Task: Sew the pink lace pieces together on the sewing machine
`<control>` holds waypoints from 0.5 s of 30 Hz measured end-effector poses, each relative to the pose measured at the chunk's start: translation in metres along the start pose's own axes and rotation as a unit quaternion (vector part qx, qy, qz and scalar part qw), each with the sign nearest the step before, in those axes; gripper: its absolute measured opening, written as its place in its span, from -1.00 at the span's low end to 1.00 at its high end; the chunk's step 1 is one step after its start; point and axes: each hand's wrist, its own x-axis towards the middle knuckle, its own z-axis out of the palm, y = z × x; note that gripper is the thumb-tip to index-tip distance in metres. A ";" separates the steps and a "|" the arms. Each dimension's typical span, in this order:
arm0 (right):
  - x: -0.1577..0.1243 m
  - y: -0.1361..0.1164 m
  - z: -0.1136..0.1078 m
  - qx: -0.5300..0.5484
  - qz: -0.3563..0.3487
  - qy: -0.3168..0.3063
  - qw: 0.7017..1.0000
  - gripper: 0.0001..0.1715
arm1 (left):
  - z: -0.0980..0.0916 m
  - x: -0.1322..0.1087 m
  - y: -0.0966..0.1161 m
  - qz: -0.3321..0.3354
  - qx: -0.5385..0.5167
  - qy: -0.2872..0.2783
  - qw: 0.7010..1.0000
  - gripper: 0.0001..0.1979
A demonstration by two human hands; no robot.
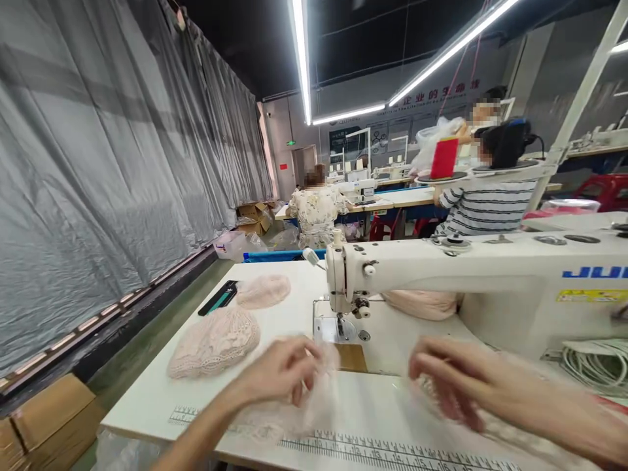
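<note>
My left hand (282,369) is curled closed on a pale pink sheer fabric piece (321,392), which hangs past my fingers onto the white table. Blurred by motion, my right hand (454,376) is bent downward at the right, over a pale lace piece (515,432); whether its fingers grip the lace does not show. Just beyond both hands is the needle area of a white sewing machine (338,320). To the left lies a gathered pink lace piece (216,343), with a smaller pink piece (265,291) behind it.
A printed ruler (392,454) runs along the table's (142,392) front edge. A black and green object (219,297) lies at the far left corner. More pink fabric (422,304) sits behind the machine arm. Cardboard boxes (49,418) stand on the floor; people (316,203) sit ahead.
</note>
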 end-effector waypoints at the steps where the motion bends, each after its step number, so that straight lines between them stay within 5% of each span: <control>1: 0.006 0.004 0.014 -0.007 -0.025 -0.018 1.000 -0.61 | 0.017 0.006 -0.003 0.005 0.024 -0.012 1.000 -0.81; 6: 0.005 0.029 0.058 -0.072 -0.119 -0.002 0.990 -0.68 | 0.070 0.011 -0.016 0.128 0.227 0.009 0.965 -0.79; 9: -0.002 0.027 0.059 -0.197 -0.224 0.032 0.954 -0.80 | 0.072 0.012 -0.018 0.215 0.259 0.031 0.941 -0.73; 15: 0.004 0.016 0.052 -0.358 -0.319 0.046 0.876 -0.73 | 0.058 0.020 -0.021 0.241 0.169 -0.102 0.950 -0.66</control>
